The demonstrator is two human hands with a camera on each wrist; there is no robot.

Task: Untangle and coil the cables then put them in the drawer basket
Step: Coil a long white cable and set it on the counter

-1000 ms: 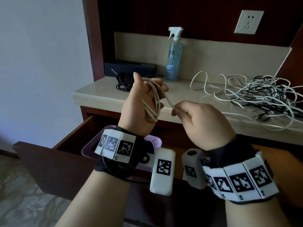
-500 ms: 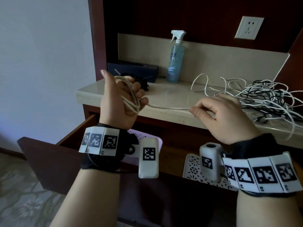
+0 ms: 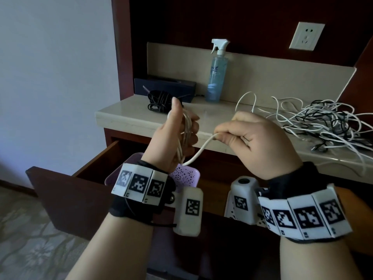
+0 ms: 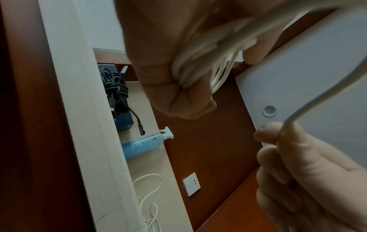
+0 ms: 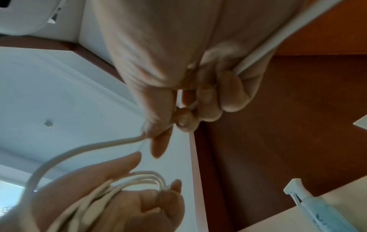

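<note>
Dim indoor light, blurred wrist views

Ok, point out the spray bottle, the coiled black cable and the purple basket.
spray bottle [image 3: 217, 77]: head view, middle of its blue body.
coiled black cable [image 3: 159, 101]: head view, centre of the bundle.
purple basket [image 3: 186, 174]: head view, its perforated wall.

White cable between both hands.

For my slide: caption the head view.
Left hand holds coiled white cable; right hand pinches its loose end.
</note>
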